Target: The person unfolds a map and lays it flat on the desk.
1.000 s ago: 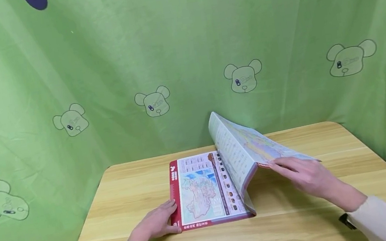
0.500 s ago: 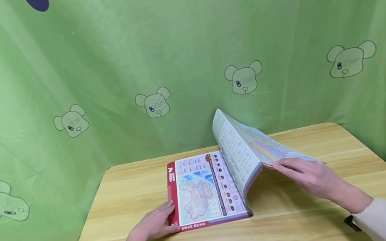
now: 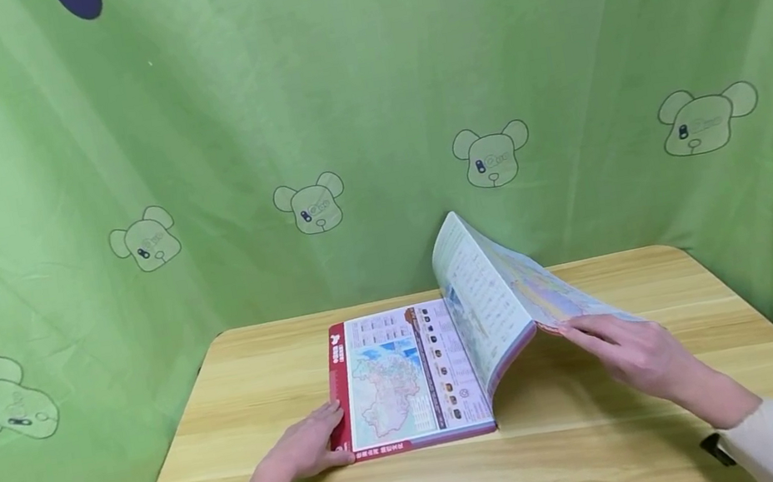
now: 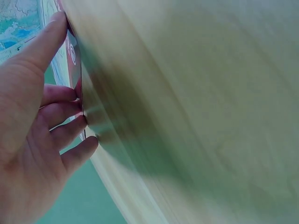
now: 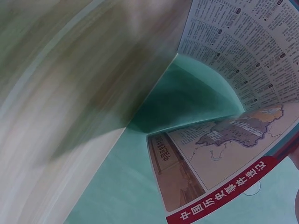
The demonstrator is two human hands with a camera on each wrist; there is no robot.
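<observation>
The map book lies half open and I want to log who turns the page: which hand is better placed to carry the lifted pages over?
Probably the right hand: it already grips the raised, curved pages of the red-edged map book at their outer edge. The left hand only rests on the flat left page's edge.

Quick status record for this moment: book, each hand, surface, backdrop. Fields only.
book: map book lies open on the table, left page flat, right-hand pages lifted in an arch
left hand: left hand rests at the book's left edge, fingers against the red border
right hand: right hand holds the outer edge of the lifted pages, raised off the table
surface: wooden table
backdrop: green curtain printed with bear heads
</observation>
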